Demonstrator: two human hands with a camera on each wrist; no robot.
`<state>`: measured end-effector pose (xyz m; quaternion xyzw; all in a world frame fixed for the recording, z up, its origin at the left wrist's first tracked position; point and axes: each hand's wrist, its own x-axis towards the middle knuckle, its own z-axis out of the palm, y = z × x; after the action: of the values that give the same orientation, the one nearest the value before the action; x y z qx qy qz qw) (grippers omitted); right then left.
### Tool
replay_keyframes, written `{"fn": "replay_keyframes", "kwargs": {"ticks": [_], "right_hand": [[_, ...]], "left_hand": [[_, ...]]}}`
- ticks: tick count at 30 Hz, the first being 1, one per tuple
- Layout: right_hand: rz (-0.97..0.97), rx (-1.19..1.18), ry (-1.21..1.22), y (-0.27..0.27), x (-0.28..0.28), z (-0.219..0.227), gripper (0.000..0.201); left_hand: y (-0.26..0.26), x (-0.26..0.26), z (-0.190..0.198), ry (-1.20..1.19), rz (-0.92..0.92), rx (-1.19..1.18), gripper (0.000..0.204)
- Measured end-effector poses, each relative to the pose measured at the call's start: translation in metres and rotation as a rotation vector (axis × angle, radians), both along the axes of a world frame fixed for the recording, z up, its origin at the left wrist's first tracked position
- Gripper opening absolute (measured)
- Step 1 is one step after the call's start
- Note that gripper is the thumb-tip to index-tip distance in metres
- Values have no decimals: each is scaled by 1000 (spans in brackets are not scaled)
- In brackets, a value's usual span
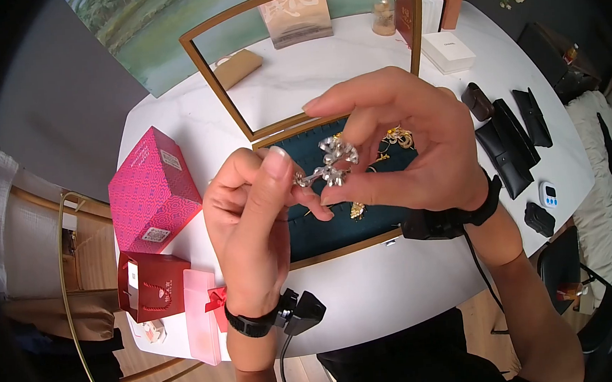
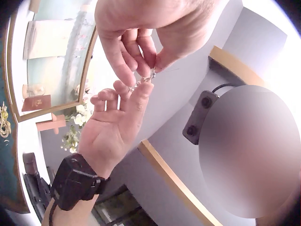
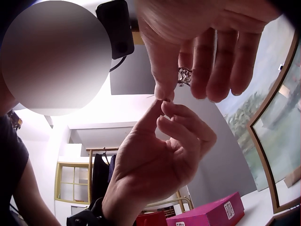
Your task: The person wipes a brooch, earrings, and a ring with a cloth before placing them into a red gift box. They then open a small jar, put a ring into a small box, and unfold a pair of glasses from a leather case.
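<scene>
A shiny silver jewelry piece (image 1: 337,162) with petal-like shapes and a thin stem is held up between both hands. My left hand (image 1: 247,209) pinches its stem end between thumb and fingers. From the other side, my right hand (image 1: 416,141) pinches the petalled end with thumb and forefinger. In the right wrist view, part of the silver piece (image 3: 184,76) shows behind the right thumb. Below the hands lies an open display case (image 1: 310,243) with a dark teal lining, partly hidden by them. Gold jewelry (image 1: 400,139) rests inside it.
The case's glass lid (image 1: 237,118) stands raised at the back. To the left are a pink patterned box (image 1: 151,195), a red gift bag (image 1: 174,282) and a pale pink box (image 1: 201,319). Black cases (image 1: 502,152) and a white box (image 1: 448,52) lie to the right.
</scene>
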<state>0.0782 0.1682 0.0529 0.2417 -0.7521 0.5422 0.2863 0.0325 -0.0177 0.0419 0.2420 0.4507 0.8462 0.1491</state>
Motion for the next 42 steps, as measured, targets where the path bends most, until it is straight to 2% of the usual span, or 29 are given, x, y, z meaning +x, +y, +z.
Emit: {"fn": "replay_keyframes", "kwargs": {"ticks": [2, 4, 6, 7, 8, 9, 14, 16, 17, 19, 20, 21, 23, 24, 25, 27, 28, 29, 31, 32, 42], "right_hand": [[40, -60, -29, 1, 0, 0, 34], [17, 93, 49, 3, -1, 0, 31], [4, 107, 61, 4, -2, 0, 30], [-8, 121, 73, 4, -3, 0, 29], [-8, 121, 73, 4, -2, 0, 29], [2, 92, 35, 4, -2, 0, 27], [73, -11, -7, 6, -5, -3, 21], [180, -228, -119, 3, -4, -4, 18], [180, -228, -119, 2, -2, -2, 18], [238, -399, -289, 1, 2, 4, 18], [238, -399, -289, 1, 2, 5, 18], [199, -364, -297, 2, 2, 5, 19], [161, -330, -304, 3, 0, 5, 21], [177, -333, -294, 3, -1, 3, 21], [193, -337, -284, 2, -2, 1, 21], [206, -344, -295, 3, -4, -2, 20], [220, -350, -305, 2, -5, -2, 19], [220, -350, -306, 2, -5, -3, 19], [235, -335, -315, 1, -6, -3, 16], [236, -335, -316, 0, -7, -4, 16], [261, -386, -371, 2, -5, -2, 21]], "left_hand": [[2, 1, 3, -44, 1, 8, 24], [2, 1, 4, -87, 2, 15, 25], [1, -1, 4, -192, -90, 76, 27], [-1, -4, 2, -192, -90, 76, 27], [-2, -7, -1, -201, -166, 108, 27], [-3, -8, -3, -209, -242, 140, 27], [-2, -6, -4, -213, -378, 101, 25], [-1, -9, -8, -141, -414, 73, 27], [-1, -8, -8, -141, -415, 73, 27], [1, -7, -9, -171, -298, 73, 34], [0, -8, -8, -139, -249, 19, 42], [1, -8, -7, -139, -249, 19, 42], [2, -7, -3, -121, -138, 40, 44], [0, -10, -5, -82, -177, 73, 45], [1, -9, -4, -82, -178, 73, 45], [3, -4, -1, 33, 15, -95, 38], [2, -4, -2, 77, 35, -153, 26], [2, -4, -3, 77, 35, -154, 26], [2, -1, -4, 253, 97, -286, 30], [6, 1, -4, 206, 126, -228, 29], [3, -1, -6, 212, 118, -176, 29]]}}
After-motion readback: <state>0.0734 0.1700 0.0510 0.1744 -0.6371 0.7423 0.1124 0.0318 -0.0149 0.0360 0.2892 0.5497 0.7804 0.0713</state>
